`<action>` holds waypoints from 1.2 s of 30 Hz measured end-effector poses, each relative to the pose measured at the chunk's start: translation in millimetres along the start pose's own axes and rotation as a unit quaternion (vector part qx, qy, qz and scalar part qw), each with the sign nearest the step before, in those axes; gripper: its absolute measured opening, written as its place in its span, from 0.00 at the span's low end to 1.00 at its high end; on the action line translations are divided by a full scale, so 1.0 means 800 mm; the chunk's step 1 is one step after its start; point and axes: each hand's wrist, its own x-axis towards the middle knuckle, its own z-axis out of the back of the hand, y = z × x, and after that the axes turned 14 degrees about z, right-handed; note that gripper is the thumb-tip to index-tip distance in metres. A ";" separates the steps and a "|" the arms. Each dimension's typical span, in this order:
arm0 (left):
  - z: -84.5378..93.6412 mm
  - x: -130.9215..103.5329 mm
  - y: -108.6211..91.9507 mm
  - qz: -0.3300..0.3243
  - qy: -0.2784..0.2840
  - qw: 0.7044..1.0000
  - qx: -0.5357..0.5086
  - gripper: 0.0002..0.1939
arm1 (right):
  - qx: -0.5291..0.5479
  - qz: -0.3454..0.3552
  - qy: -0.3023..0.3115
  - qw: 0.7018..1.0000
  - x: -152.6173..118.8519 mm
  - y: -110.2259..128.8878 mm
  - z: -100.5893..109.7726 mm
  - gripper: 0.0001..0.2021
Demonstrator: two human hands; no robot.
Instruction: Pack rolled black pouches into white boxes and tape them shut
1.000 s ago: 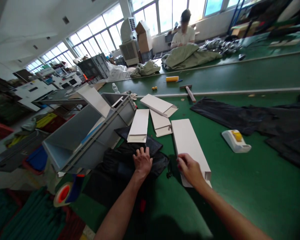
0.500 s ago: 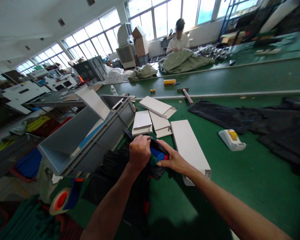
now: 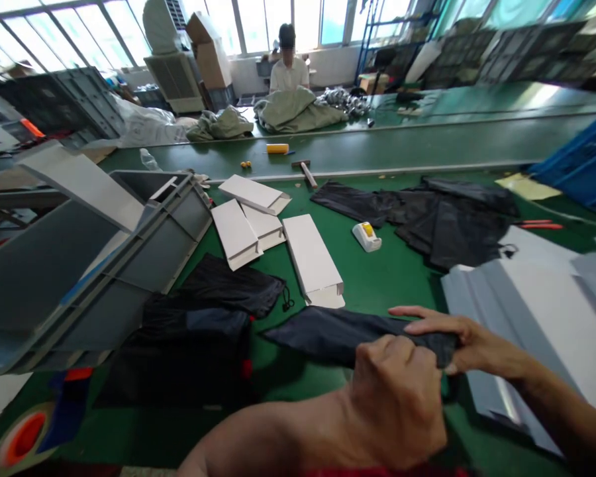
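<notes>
A dark drawstring-type pouch [image 3: 328,331] stretches over the green table, its narrow end pointing left. My left hand [image 3: 400,391] is closed in a fist on the pouch near its right end. Thumb and fingers of my right hand [image 3: 469,341] grip that right end from the other side. Left of it lie a black pouch with a cord [image 3: 233,285] and a larger dark bag with red edges [image 3: 179,351]. Several white boxes [image 3: 314,255] rest beyond the hands.
At the left stands a grey crate [image 3: 144,252] with white boards in it. A tape dispenser [image 3: 366,236], a hammer [image 3: 308,174] and black pouches [image 3: 442,218] lie farther back. White cartons [image 3: 536,318] are at the right. A person [image 3: 289,69] sits across the table.
The view has swung right. Both hands have moved right, away from the dark bag and crate, with the pouch between them. Blue and red contents seen earlier in the opening no longer show.
</notes>
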 end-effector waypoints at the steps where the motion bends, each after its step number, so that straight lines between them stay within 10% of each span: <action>1: -0.011 -0.006 -0.001 -0.006 0.006 1.000 -0.009 0.04 | 0.004 -0.006 0.000 1.000 -0.006 -0.006 -0.005 0.24; 7: -0.051 -0.028 -0.008 0.000 0.039 0.999 0.007 0.04 | -0.029 0.002 0.033 0.999 -0.004 -0.024 -0.021 0.25; 14: -0.047 -0.054 0.035 0.163 0.293 0.942 -0.024 0.19 | -0.179 -0.016 -0.028 0.983 0.006 -0.089 -0.017 0.27; 20: -0.024 -0.125 0.147 0.380 0.144 0.902 0.146 0.11 | -0.109 -0.147 -0.253 0.950 -0.022 -0.163 -0.077 0.23; 24: -0.044 -0.205 0.195 0.415 0.033 0.866 0.277 0.35 | -0.162 -0.163 -0.246 0.942 -0.021 -0.178 -0.103 0.20; 29: -0.061 -0.255 0.198 0.400 0.039 0.870 0.285 0.50 | -0.230 -0.170 -0.284 0.915 -0.021 -0.184 -0.110 0.21; 36: -0.071 -0.212 0.174 0.372 0.166 0.864 0.297 0.50 | -0.138 -0.173 -0.327 0.919 -0.014 -0.178 -0.126 0.20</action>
